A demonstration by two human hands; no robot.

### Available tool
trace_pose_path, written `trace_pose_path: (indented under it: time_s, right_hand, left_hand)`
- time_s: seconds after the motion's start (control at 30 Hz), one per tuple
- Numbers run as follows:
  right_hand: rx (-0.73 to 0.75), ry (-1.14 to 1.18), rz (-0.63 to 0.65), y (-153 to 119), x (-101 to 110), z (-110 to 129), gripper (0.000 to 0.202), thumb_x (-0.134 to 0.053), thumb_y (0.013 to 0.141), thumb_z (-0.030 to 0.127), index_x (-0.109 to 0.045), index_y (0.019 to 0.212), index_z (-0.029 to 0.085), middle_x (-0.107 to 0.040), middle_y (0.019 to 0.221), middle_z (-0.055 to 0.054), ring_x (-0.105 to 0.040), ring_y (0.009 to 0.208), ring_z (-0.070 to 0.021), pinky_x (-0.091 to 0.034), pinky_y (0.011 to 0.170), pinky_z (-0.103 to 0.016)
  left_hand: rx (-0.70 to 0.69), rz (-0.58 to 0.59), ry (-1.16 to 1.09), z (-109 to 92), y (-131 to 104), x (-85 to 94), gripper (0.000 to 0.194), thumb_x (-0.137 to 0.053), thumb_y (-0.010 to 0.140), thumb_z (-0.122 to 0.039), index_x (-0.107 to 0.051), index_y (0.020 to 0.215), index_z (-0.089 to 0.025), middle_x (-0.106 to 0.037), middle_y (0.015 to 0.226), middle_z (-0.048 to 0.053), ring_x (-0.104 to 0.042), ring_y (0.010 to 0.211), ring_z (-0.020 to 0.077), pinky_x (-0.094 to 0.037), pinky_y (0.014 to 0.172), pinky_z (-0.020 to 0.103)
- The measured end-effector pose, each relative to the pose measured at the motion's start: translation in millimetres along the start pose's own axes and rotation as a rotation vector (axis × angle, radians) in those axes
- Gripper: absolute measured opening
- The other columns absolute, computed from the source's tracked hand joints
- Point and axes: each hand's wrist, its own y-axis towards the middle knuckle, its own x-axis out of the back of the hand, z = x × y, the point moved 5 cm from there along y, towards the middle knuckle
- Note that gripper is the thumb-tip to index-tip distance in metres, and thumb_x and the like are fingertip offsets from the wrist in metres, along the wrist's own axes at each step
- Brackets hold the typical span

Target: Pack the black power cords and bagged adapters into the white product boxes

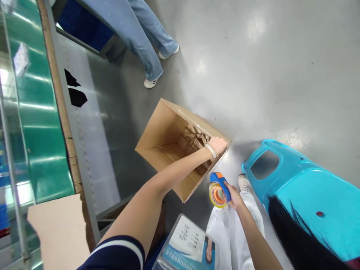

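An open cardboard box (152, 135) stands on the floor in front of me, with several brown cardboard strips (194, 138) inside at its right end. My left arm reaches across the opening, and my left hand (218, 145) is closed over the rim at the right corner; its fingertips are partly hidden. Lower down, beside the box and in front of my white trousers, my right hand (233, 195) grips a blue and orange tape dispenser (223, 186). A roll of yellowish clear tape (213, 198) sits in the dispenser.
A turquoise plastic chair (303, 176) stands at the right, close to my right arm. Another person's jeans-clad legs (140, 37) are beyond the box. On the left runs a green-topped workbench (39, 112) with a cardboard sheet (60, 228). A badge (187, 243) hangs before me.
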Motion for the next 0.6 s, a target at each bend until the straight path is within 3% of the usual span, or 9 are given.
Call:
trace_pose_path:
  time_s: [0.13, 0.27, 0.4, 0.5, 0.6]
  right_hand:
    - [-0.026, -0.150, 0.091, 12, -21, 24, 0.044, -0.060, 0.080, 0.056, -0.061, 0.076, 0.013, -0.061, 0.063, -0.006, -0.056, 0.055, -0.0139, -0.043, 0.052, -0.023]
    - [0.019, -0.611, 0.010, 3, -27, 54, 0.045, -0.058, 0.084, 0.056, -0.065, 0.081, 0.012, -0.068, 0.074, -0.009, -0.063, 0.062, -0.0163, -0.044, 0.053, -0.022]
    - [0.055, -0.914, -0.069, -12, -48, 79, 0.042, -0.066, 0.079, 0.052, -0.066, 0.081, 0.009, -0.071, 0.085, -0.018, -0.068, 0.078, -0.0248, -0.045, 0.059, -0.025]
    - [0.091, -1.088, -0.114, -23, -67, 87, 0.037, -0.070, 0.074, 0.046, -0.066, 0.084, 0.011, -0.069, 0.100, -0.022, -0.065, 0.100, -0.0313, -0.047, 0.071, -0.029]
    - [0.101, -1.175, -0.144, -35, -77, 84, 0.026, -0.072, 0.068, 0.038, -0.065, 0.076, 0.014, -0.070, 0.098, -0.021, -0.064, 0.104, -0.0337, -0.047, 0.074, -0.031]
  left_hand:
    - [-0.023, -0.012, -0.004, -2, -9, -9.2, 0.025, -0.048, 0.089, -0.013, -0.071, 0.097, -0.015, -0.072, 0.087, 0.014, -0.068, 0.090, 0.0243, -0.048, 0.076, 0.033]
    - [-0.083, -0.094, -0.015, -12, -22, -17.3, 0.023, -0.049, 0.089, -0.013, -0.072, 0.095, -0.013, -0.072, 0.089, 0.013, -0.066, 0.090, 0.0215, -0.045, 0.086, 0.036]
    - [-0.172, -0.193, -0.005, -25, -41, -23.9, 0.023, -0.051, 0.089, -0.013, -0.074, 0.088, -0.012, -0.073, 0.089, 0.013, -0.061, 0.099, 0.0220, -0.033, 0.102, 0.041]
    - [-0.187, -0.233, 0.010, -32, -58, -30.0, 0.019, -0.056, 0.087, -0.016, -0.075, 0.084, -0.013, -0.073, 0.086, 0.013, -0.056, 0.107, 0.0237, -0.031, 0.101, 0.039]
    - [-0.157, -0.249, 0.019, -38, -73, -35.6, 0.014, -0.062, 0.083, -0.017, -0.074, 0.078, -0.016, -0.073, 0.082, 0.010, -0.054, 0.110, 0.0226, -0.031, 0.100, 0.037]
